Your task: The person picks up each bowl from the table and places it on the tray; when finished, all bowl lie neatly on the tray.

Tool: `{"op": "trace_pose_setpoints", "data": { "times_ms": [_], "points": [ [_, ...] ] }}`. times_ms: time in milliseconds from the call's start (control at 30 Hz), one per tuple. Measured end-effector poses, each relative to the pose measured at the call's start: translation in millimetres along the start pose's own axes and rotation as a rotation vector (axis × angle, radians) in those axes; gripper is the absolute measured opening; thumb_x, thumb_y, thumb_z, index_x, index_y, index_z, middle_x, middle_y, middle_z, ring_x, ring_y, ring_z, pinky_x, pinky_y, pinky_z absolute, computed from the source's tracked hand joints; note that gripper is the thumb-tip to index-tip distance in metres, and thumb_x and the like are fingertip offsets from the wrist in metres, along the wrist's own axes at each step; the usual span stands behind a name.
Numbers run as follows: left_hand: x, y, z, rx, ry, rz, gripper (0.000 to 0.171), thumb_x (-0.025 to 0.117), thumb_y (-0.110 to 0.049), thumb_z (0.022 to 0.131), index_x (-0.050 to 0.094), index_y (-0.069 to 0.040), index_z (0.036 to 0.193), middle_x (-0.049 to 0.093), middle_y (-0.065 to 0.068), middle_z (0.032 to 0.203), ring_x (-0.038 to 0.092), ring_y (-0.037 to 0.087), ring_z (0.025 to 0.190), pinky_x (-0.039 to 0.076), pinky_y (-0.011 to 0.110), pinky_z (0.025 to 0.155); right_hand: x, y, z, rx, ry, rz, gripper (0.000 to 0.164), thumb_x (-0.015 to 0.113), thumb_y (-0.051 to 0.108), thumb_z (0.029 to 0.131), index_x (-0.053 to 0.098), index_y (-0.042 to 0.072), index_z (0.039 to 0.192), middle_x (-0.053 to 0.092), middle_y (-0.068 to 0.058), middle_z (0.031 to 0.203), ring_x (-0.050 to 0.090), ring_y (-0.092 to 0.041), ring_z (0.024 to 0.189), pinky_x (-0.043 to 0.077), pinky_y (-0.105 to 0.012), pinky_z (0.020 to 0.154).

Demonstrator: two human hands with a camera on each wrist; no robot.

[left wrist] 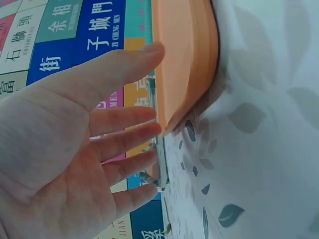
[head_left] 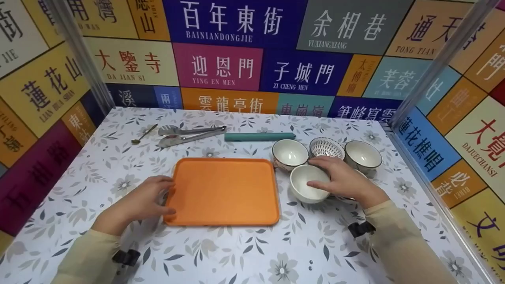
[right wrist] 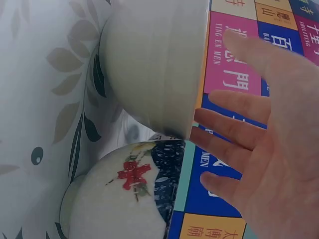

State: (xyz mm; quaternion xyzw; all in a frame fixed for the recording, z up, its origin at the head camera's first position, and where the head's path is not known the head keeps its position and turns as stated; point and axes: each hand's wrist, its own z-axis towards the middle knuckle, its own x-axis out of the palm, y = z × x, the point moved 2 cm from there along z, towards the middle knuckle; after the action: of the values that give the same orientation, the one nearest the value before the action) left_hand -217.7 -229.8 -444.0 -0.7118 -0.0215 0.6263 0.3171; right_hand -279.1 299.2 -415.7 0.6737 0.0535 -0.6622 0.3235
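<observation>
An orange tray (head_left: 225, 193) lies flat on the table. My left hand (head_left: 138, 201) is at its left edge, fingers spread and fairly straight; in the left wrist view the thumb (left wrist: 149, 52) overlaps the tray's rim (left wrist: 199, 59). Over a plain white bowl (head_left: 302, 189) to the right of the tray reaches my right hand (head_left: 345, 179), fingers extended and not curled round anything. Whether its fingertips touch the bowl, I cannot tell. A bowl with a red flower and dark blue rim band (right wrist: 132, 184) shows beside the white one in the right wrist view, partly hidden by my hand in the head view.
Behind the white bowl stand a dark-rimmed bowl (head_left: 290, 153), a patterned bowl (head_left: 326, 148) and another dark-rimmed bowl (head_left: 363, 155). Metal tongs (head_left: 193, 136), a small spoon (head_left: 144, 134) and a long green stick-shaped thing (head_left: 260, 137) lie behind the tray. Printed walls enclose the table.
</observation>
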Motion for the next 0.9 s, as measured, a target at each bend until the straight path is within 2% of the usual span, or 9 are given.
{"op": "trace_pose_setpoints", "data": {
  "times_ms": [167, 233, 400, 500, 633, 767, 900],
  "points": [
    [1.2, 2.0, -5.1, 0.027, -0.002, 0.007, 0.077, 0.092, -0.028, 0.074, 0.062, 0.005, 0.137, 0.054, 0.025, 0.145, 0.046, 0.046, 0.137, 0.042, 0.061, 0.112, -0.6, -1.4, -0.8, -0.029, 0.009, -0.001, 0.085, 0.084, 0.056, 0.078, 0.062, 0.003, 0.141, 0.058, -0.017, 0.148, 0.050, -0.040, 0.139, 0.036, -0.058, 0.119],
    [1.7, 4.3, -6.1, 0.019, -0.002, 0.011, 0.079, 0.093, -0.028, 0.072, 0.062, 0.004, 0.138, 0.053, 0.023, 0.146, 0.045, 0.045, 0.138, 0.043, 0.061, 0.112, 0.1, -3.0, -1.4, -0.025, 0.012, 0.003, 0.088, 0.086, 0.057, 0.075, 0.062, 0.004, 0.140, 0.057, -0.016, 0.148, 0.049, -0.040, 0.140, 0.035, -0.058, 0.119],
    [1.9, 8.8, -8.0, -0.002, 0.020, 0.025, 0.083, 0.093, -0.033, 0.072, 0.061, 0.000, 0.141, 0.053, 0.019, 0.149, 0.045, 0.042, 0.139, 0.042, 0.061, 0.113, 2.1, -4.7, -3.6, -0.006, 0.022, -0.003, 0.098, 0.085, 0.067, 0.069, 0.061, 0.009, 0.143, 0.054, -0.016, 0.150, 0.045, -0.038, 0.143, 0.028, -0.060, 0.118],
    [0.8, 9.7, -9.9, 0.008, 0.030, 0.023, 0.085, 0.094, -0.033, 0.071, 0.061, -0.001, 0.142, 0.053, 0.018, 0.149, 0.045, 0.042, 0.139, 0.042, 0.061, 0.113, 2.7, -4.1, -5.1, -0.005, 0.028, -0.019, 0.106, 0.086, 0.072, 0.064, 0.058, 0.011, 0.146, 0.054, -0.015, 0.150, 0.044, -0.037, 0.141, 0.025, -0.061, 0.114],
    [-2.1, 9.2, -10.4, 0.025, 0.031, 0.022, 0.086, 0.095, -0.033, 0.069, 0.061, 0.000, 0.141, 0.053, 0.019, 0.149, 0.045, 0.044, 0.139, 0.042, 0.063, 0.113, 1.9, -4.4, -6.4, -0.021, 0.039, -0.041, 0.119, 0.089, 0.073, 0.056, 0.052, 0.010, 0.151, 0.053, -0.014, 0.150, 0.045, -0.036, 0.140, 0.024, -0.061, 0.116],
    [-2.9, 8.9, -9.7, 0.024, 0.041, 0.038, 0.086, 0.095, -0.033, 0.069, 0.061, 0.000, 0.141, 0.053, 0.019, 0.149, 0.045, 0.044, 0.138, 0.042, 0.063, 0.112, 2.9, -5.4, -6.3, -0.042, 0.035, -0.035, 0.120, 0.091, 0.070, 0.055, 0.052, 0.008, 0.150, 0.055, -0.013, 0.148, 0.047, -0.035, 0.138, 0.024, -0.060, 0.118],
    [-2.9, 7.9, -8.6, 0.019, 0.047, 0.051, 0.084, 0.095, -0.032, 0.068, 0.062, 0.000, 0.140, 0.055, 0.018, 0.148, 0.046, 0.043, 0.137, 0.043, 0.062, 0.112, 6.0, -4.4, -7.0, -0.057, 0.010, -0.033, 0.117, 0.092, 0.068, 0.055, 0.054, 0.007, 0.148, 0.057, -0.012, 0.146, 0.049, -0.035, 0.135, 0.030, -0.060, 0.116]
  ]
}}
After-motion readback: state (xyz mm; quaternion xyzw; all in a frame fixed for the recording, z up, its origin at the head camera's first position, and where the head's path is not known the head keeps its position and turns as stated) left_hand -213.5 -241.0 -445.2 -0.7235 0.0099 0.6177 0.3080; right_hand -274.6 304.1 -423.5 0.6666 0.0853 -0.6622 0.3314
